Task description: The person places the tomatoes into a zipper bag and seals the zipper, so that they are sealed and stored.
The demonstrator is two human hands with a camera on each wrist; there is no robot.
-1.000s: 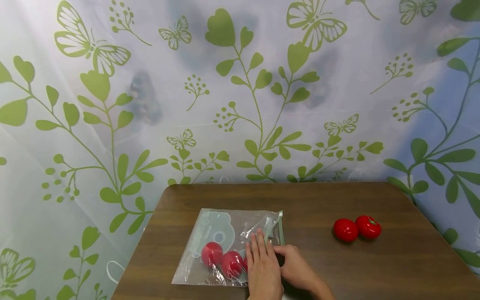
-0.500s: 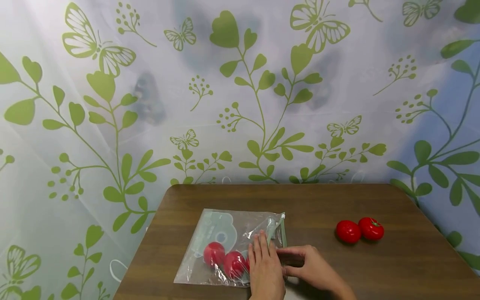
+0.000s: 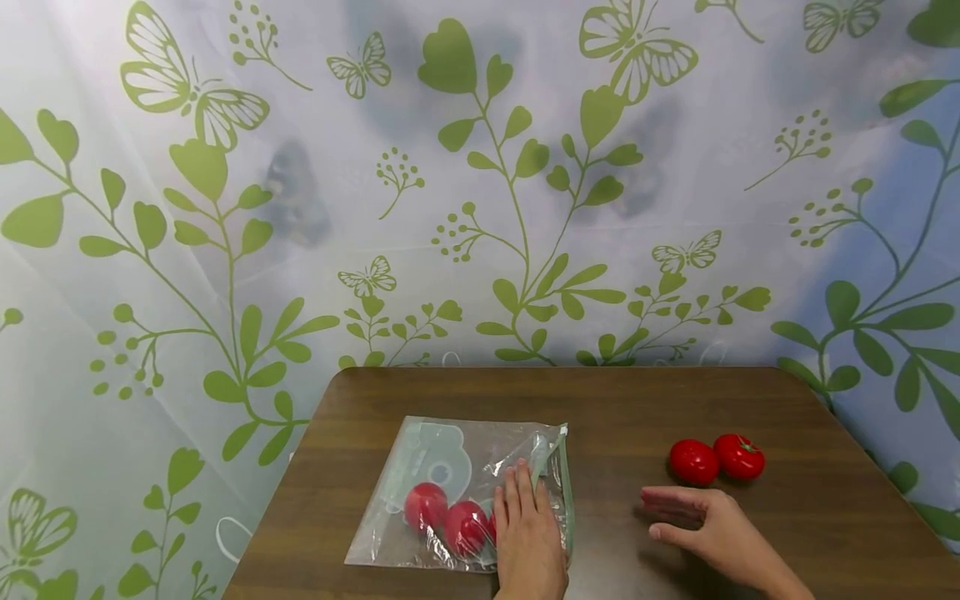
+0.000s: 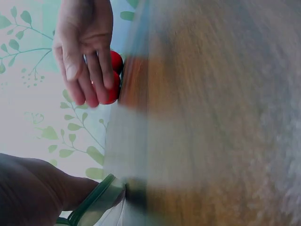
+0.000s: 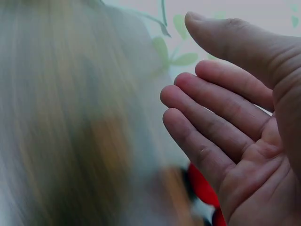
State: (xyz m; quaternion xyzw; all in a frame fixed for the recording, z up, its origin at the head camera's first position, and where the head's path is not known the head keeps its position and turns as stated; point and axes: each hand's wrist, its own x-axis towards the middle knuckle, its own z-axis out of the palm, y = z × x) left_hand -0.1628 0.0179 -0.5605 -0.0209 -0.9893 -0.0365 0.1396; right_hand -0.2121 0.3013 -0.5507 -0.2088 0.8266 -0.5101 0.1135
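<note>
Two tomatoes sit side by side on the desk, just beyond the right hand; the head view gives them whole, with a green top on one, while both wrist views have them partly behind that hand. The right hand is held open, and the right wrist view adds its palm, with four extended fingers and the thumb spread away from them. Well to its left, the head view shows a clear bag lying on the desk, with two red balls inside and part of a third beside the left hand. From above, this hand rests open over the bag's right part, fingers straight. The left wrist view shows its low side, where the bag's green strip rises off the desk against the hand. Behind the desk hangs a leaf-print curtain.
</note>
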